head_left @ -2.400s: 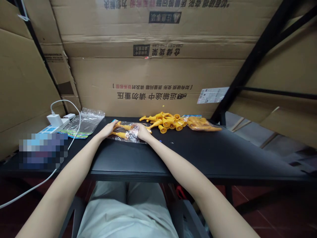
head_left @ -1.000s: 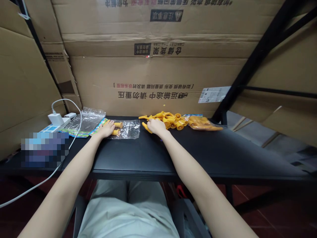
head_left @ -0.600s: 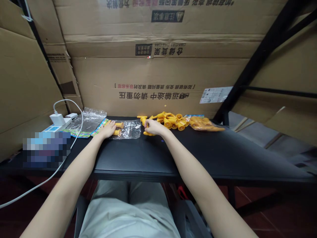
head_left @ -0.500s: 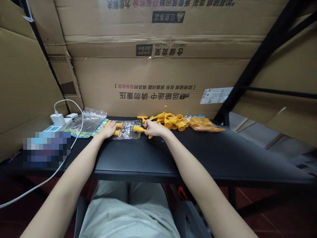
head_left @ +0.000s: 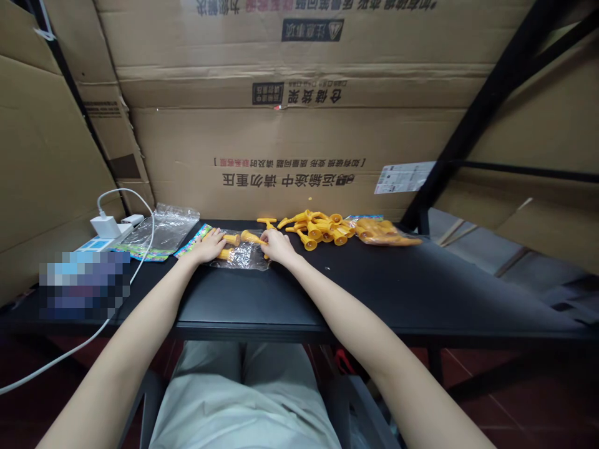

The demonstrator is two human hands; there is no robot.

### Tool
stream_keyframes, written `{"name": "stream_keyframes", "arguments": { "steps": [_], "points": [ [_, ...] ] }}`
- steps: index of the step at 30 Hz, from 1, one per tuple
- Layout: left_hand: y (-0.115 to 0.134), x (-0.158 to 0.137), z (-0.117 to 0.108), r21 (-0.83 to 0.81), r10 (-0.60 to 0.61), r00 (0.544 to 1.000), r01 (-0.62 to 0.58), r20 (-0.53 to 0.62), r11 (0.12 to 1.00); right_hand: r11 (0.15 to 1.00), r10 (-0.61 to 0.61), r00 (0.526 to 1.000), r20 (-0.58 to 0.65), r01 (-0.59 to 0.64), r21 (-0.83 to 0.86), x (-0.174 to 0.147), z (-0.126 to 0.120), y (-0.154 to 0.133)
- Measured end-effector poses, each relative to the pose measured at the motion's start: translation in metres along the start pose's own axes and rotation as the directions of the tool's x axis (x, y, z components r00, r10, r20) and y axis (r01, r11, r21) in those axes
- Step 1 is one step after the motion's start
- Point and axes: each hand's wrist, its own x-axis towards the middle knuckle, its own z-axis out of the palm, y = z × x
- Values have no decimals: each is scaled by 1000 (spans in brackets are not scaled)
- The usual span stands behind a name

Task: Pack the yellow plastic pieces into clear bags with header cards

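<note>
Cardboard walls [head_left: 299, 156] boxed in the far side of your black bench [head_left: 374, 293], printed cartons stacked flat behind it, a black metal frame [head_left: 472, 118] slanting down at the right.

Your left hand [head_left: 209, 245] lay flat on the left end of a clear plastic bag [head_left: 243, 254], fingers spread and pressing it to the bench. Two yellow plastic toys showed inside the bag beside those fingers: one [head_left: 231, 239] nearer the wall, one [head_left: 225, 254] nearer you.

Your right hand [head_left: 277, 244] was closed around another yellow toy piece [head_left: 251, 237], pinching its stem at the bag's right edge, the flared end pointing left over the plastic. Whether the piece was already inside the bag mouth, you could not tell from this view.

Just right of that hand sat the loose pile of yellow toys [head_left: 318, 227], with one T-shaped piece [head_left: 266, 222] apart at its left. Beyond the pile lay a filled bag of yellow toys [head_left: 386, 232] on the bench.

Far left: a stack of empty clear bags [head_left: 161, 231] with colourful header cards, a white charger [head_left: 105, 226] on a power strip, and its white cable [head_left: 140, 249] trailing off the bench edge.
</note>
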Motion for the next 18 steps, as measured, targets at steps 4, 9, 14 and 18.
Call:
{"name": "stream_keyframes", "arguments": {
  "steps": [4, 9, 14, 18],
  "points": [
    [1, 0, -2, 8, 21, 999, -21, 26, 1000, 1000, 11, 1000, -6, -11, 10, -1, 0, -1],
    [2, -3, -4, 19, 29, 999, -30, 41, 999, 996, -87, 996, 7, 87, 27, -2, 1, -2],
    [2, -2, 0, -13, 22, 1000, -22, 18, 1000, 970, -167, 985, -46, 172, 173, 2, 9, -2],
    [2, -1, 3, -11, -80, 992, 79, -97, 997, 929, -257, 965, -46, 260, 264, 3, 14, 0]
  ]
}}
